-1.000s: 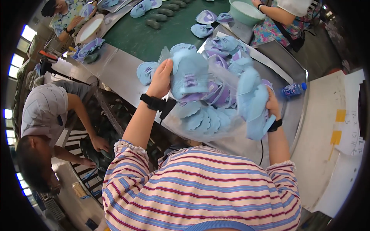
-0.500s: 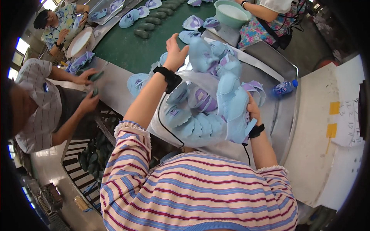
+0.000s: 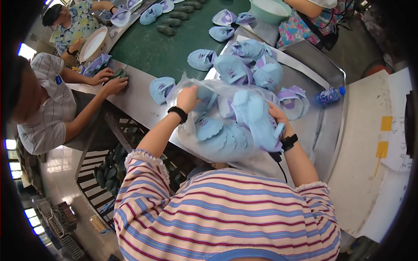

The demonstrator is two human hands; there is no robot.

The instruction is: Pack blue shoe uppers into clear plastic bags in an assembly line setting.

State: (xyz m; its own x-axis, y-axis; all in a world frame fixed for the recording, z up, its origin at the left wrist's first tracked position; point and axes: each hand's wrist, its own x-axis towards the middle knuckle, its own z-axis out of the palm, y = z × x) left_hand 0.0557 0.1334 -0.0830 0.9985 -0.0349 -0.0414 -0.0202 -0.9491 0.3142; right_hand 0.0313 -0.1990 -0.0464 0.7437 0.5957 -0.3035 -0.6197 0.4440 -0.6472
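Observation:
A clear plastic bag (image 3: 187, 135) lies before me with its mouth spread, full of light blue shoe uppers (image 3: 224, 138) with scalloped edges and purple lining. My left hand (image 3: 188, 100) is curled at the bag's left rim, gripping the plastic; its fingertips are partly hidden beside a blue upper. My right hand (image 3: 280, 118) holds a bunch of shoe uppers (image 3: 254, 114) at the bag's right side, the thumb and some fingers hidden behind them. Just beyond the bag lies a loose heap of shoe uppers (image 3: 233, 68). Another upper (image 3: 293, 102) rests right of my right hand.
A metal-topped table (image 3: 313, 130) joins a green work surface (image 3: 143, 52) with rows of dark green shoe lasts (image 3: 172, 21). A blue-capped bottle (image 3: 330, 95) stands at right. A co-worker's hands (image 3: 111, 82) handle a last at left. Two basins (image 3: 93, 43) stand farther off.
My left hand has come back from beyond the bag to its left rim and closed. The uppers there now lie on the heap. My right hand keeps its bunch, turned slightly.

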